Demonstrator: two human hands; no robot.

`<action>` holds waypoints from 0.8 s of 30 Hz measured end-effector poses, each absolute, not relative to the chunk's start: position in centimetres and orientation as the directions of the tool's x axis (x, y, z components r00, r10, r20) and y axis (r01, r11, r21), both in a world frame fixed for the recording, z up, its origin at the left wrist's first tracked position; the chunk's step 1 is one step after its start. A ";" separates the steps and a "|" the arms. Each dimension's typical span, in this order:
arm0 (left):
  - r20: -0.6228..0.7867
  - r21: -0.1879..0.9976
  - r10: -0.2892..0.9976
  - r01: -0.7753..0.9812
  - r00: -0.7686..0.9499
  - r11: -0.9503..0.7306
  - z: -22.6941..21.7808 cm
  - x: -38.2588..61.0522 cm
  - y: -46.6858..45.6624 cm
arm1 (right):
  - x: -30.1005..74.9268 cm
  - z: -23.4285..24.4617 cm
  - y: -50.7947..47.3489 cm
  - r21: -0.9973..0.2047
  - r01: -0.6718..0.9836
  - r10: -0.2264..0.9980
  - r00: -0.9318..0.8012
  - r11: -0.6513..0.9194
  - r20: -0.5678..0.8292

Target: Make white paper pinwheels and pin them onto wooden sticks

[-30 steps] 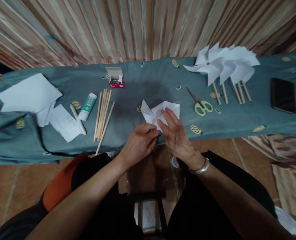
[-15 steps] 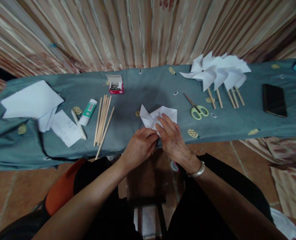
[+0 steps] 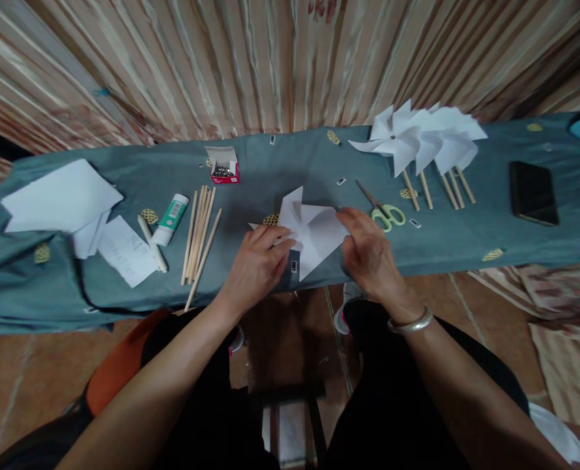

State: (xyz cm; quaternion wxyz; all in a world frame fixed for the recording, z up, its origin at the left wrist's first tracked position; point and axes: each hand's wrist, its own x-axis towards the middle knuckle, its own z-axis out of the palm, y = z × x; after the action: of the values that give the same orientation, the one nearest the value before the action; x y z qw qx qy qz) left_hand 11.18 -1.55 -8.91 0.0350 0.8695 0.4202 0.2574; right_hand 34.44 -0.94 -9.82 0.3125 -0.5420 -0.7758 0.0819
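Note:
A folded white paper piece [image 3: 313, 230] lies on the grey-blue cloth [image 3: 280, 170] near the table's front edge. My left hand [image 3: 257, 263] pinches its left corner with curled fingers. At the sheet's right corner my right hand [image 3: 370, 251], with a silver bangle on the wrist, has its fingers curled on the edge. Green-handled scissors [image 3: 386, 213] lie just right of my right hand. A bundle of wooden sticks [image 3: 199, 230] lies left of my left hand.
Finished white paper pinwheels [image 3: 419, 140] on sticks lie at the back right. A black phone [image 3: 533, 192] sits far right. A red box of pins [image 3: 224, 168], a glue stick [image 3: 171, 216], a white pen [image 3: 152, 242] and loose paper sheets [image 3: 62, 196] lie left.
Both hands have moved apart, from the sheet's near corner to its left and right corners. The paper has turned and now lies more spread out.

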 end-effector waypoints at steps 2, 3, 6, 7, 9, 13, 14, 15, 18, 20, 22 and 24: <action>0.420 0.283 0.722 0.676 0.551 -0.680 -8.8 12.1 -2.3 | 34.5 -9.9 -1.0 -0.467 0.789 0.892 -0.216 0.398 0.396; 0.407 0.280 0.710 0.661 0.575 -0.696 -8.7 12.5 -2.7 | 34.5 -9.9 -1.0 -0.469 0.789 0.893 -0.214 0.396 0.395; 0.333 0.259 0.697 0.649 0.635 -0.715 -8.8 13.5 -3.3 | 34.5 -10.2 -0.8 -0.470 0.792 0.895 -0.206 0.390 0.396; 0.311 0.248 0.699 0.655 0.645 -0.714 -8.8 13.7 -3.3 | 34.6 -10.3 -0.8 -0.469 0.792 0.894 -0.206 0.391 0.398; 0.293 0.223 0.699 0.665 0.652 -0.713 -8.8 13.9 -3.3 | 34.6 -10.4 -0.7 -0.467 0.791 0.892 -0.207 0.394 0.403; 0.309 0.187 0.688 0.668 0.656 -0.721 -8.7 13.5 -3.1 | 34.8 -10.3 -0.8 -0.466 0.790 0.889 -0.207 0.399 0.408; 0.311 0.179 0.687 0.670 0.657 -0.721 -8.6 13.2 -3.0 | 35.0 -10.2 -0.9 -0.468 0.786 0.889 -0.214 0.403 0.406; 0.313 0.169 0.687 0.674 0.655 -0.719 -8.6 12.9 -3.0 | 35.1 -10.1 -1.0 -0.473 0.779 0.888 -0.227 0.412 0.400; 0.331 0.136 0.694 0.695 0.640 -0.706 -8.5 11.7 -2.6 | 35.7 -9.8 -1.2 -0.505 0.735 0.882 -0.285 0.452 0.375; 0.336 0.122 0.707 0.716 0.622 -0.688 -8.4 11.0 -2.4 | 36.0 -9.6 -1.3 -0.531 0.704 0.877 -0.316 0.472 0.361; 0.339 0.115 0.722 0.735 0.603 -0.668 -8.4 10.7 -2.3 | 36.1 -9.5 -1.4 -0.549 0.686 0.877 -0.333 0.478 0.348; 0.348 0.105 0.723 0.742 0.597 -0.663 -8.4 11.0 -2.4 | 36.1 -9.5 -1.4 -0.562 0.677 0.879 -0.337 0.476 0.338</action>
State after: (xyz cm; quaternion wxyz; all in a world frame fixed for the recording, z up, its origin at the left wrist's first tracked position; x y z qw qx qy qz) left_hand 10.97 -2.35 -8.41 -0.0254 0.8932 0.4100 0.1830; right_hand 36.06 -1.41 -9.51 0.3096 -0.4853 -0.8012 0.1633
